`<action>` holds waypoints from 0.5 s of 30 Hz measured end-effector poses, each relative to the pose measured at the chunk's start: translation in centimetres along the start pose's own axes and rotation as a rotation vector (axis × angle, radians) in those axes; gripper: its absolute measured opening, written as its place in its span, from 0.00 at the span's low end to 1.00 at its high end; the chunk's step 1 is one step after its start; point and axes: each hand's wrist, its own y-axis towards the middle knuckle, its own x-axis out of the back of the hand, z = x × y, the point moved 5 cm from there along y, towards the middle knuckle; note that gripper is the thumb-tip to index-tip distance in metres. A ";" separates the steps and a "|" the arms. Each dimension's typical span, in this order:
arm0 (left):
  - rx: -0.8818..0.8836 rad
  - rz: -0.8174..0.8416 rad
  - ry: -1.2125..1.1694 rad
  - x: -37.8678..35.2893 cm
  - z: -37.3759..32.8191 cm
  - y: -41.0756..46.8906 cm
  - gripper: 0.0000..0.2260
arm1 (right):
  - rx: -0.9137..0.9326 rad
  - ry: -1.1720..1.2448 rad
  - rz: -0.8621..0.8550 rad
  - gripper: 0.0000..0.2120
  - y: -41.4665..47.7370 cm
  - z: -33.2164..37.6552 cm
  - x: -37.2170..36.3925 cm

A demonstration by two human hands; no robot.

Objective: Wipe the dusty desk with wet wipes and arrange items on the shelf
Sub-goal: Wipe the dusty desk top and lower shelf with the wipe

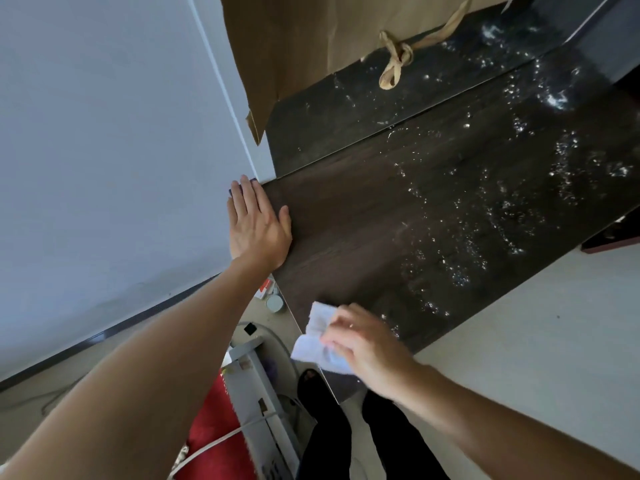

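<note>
I am gripping the wet wipe [317, 329] in my right hand [367, 344] at the counter's [346, 230] near corner; my left hand [258, 225] is lying flat, released, at ten o'clock. Dust specks [502, 209] are running toward two o'clock, nearer my right.

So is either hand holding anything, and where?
The right hand grips a wipe by its right side; the left hand lies flat on the desk, empty.

The head camera looks steeply down, tilted, from close above the dark desk [346, 230] corner.
</note>
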 end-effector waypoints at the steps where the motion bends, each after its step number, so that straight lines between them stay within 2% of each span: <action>1: -0.022 -0.005 0.020 -0.1 -0.1 -0.6 0.30 | -0.058 -0.009 -0.054 0.06 0.7 -1.6 1.5; 3: -0.045 -0.011 0.058 -0.3 -0.1 -1.2 0.29 | -0.253 -0.100 -0.225 0.09 2.6 -5.0 4.3; 5: -0.044 -0.003 0.073 -0.4 0.0 -1.2 0.29 | -0.306 -0.105 -0.300 0.14 4.0 -4.7 4.0; 6: -0.046 -0.002 0.073 -0.4 0.0 -1.1 0.29 | -0.237 -0.077 -0.259 0.14 4.1 -2.9 2.6; 9: -0.054 -0.006 0.075 -0.3 0.0 -1.1 0.29 | 0.094 -0.034 0.021 0.16 0.5 2.2 -2.4; 11: -0.050 0.000 0.085 -0.3 -0.1 -1.2 0.29 | 0.055 -0.013 0.082 0.16 -0.4 0.6 -1.3; 12: -0.048 0.001 0.094 -0.3 -0.1 -1.2 0.29 | -0.028 -0.047 0.013 0.16 -0.1 -1.5 0.3; 14: -0.042 0.003 0.111 -0.3 -0.3 -1.2 0.29 | -0.218 -0.066 -0.267 0.13 0.5 -5.2 3.9; 15: -0.039 0.004 0.117 -0.3 -0.5 -1.3 0.29 | -0.279 -0.050 -0.355 0.12 0.4 -5.7 4.7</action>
